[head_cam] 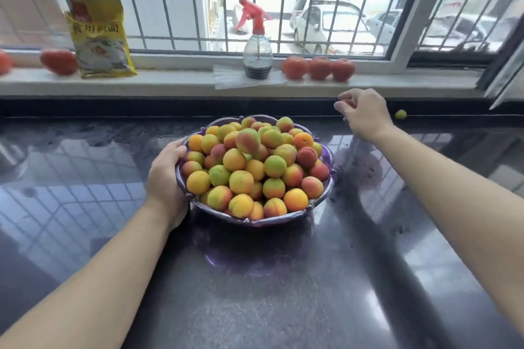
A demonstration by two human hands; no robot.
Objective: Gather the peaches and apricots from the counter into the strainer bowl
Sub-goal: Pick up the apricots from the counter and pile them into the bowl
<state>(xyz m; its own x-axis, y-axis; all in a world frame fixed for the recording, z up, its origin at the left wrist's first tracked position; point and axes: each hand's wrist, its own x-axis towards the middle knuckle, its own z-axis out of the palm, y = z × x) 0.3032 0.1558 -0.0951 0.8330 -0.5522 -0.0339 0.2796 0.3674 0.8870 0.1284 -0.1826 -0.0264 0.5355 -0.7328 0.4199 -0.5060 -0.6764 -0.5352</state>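
**Fruit gathering near completion: one stray fruit remaining beyond the bowl**

The strainer bowl (326, 163), a purple scalloped vessel, is sitting on the dark polished table (283, 292) and is serving here as the landmark. It is carrying a heaped pile of peaches and apricots (249, 167), yellow, orange, green and red-blushed, rising above its rim. The left hand (166, 178) is gripping the bowl's left rim, thumb curled over the edge and fingers under the wall, apparently steadying it. The right hand (364, 113) is hovering behind and to the right of the bowl, its fingers curled together round something small and reddish at the fingertips; whether this is a fruit cannot be told, since the hand is hiding most of it. Further right of the bowl, beyond the right hand and against the back edge of the table, one small yellow-green fruit (400, 114) is lying alone. Dark specks of debris are lying on the table just right of the bowl.

Behind the bowl, on the windowsill (170, 79), a spray bottle (257, 48), a yellow packet (100, 37) and several tomatoes (319, 68) are standing.

Judged from this layout, the gathering is nearly done: what appears left is whatever the right hand is holding and the stray fruit.
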